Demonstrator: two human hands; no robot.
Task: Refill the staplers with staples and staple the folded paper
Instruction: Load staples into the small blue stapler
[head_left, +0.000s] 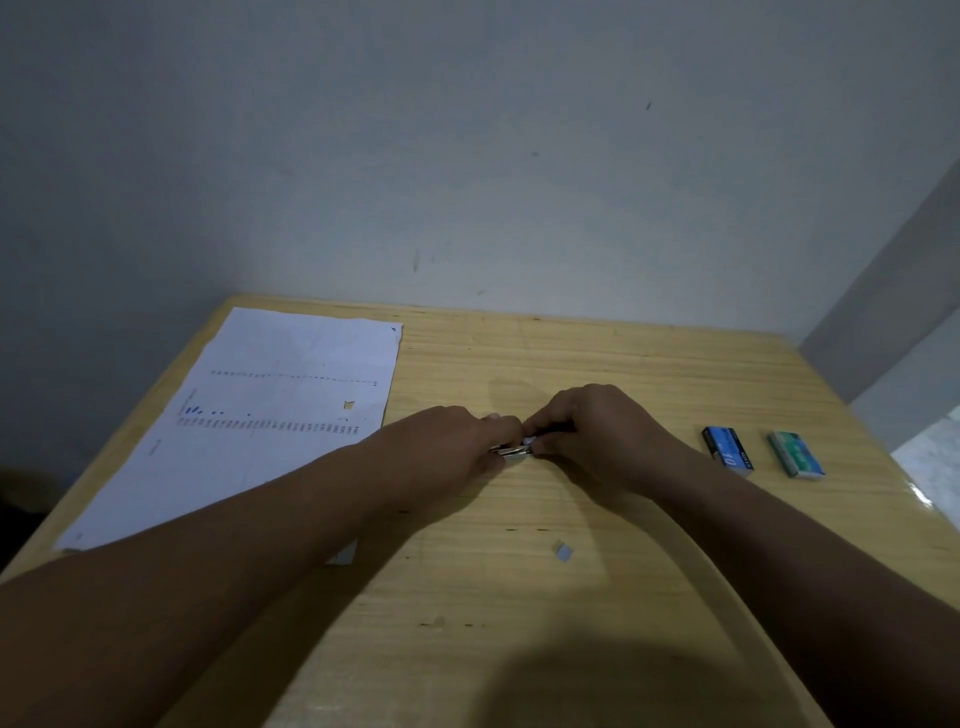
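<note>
Your left hand and right hand meet mid-frame, fingers curled around a small stapler on the table.

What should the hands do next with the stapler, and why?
Probably finish seating the staples and close the stapler: left hand and right hand both grip it at mid-table, while the paper lies flat and unfolded.

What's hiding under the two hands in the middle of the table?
A small shiny metal stapler peeks out between the left hand and right hand. Fingers cover most of it, so any staples inside are hidden.
</note>
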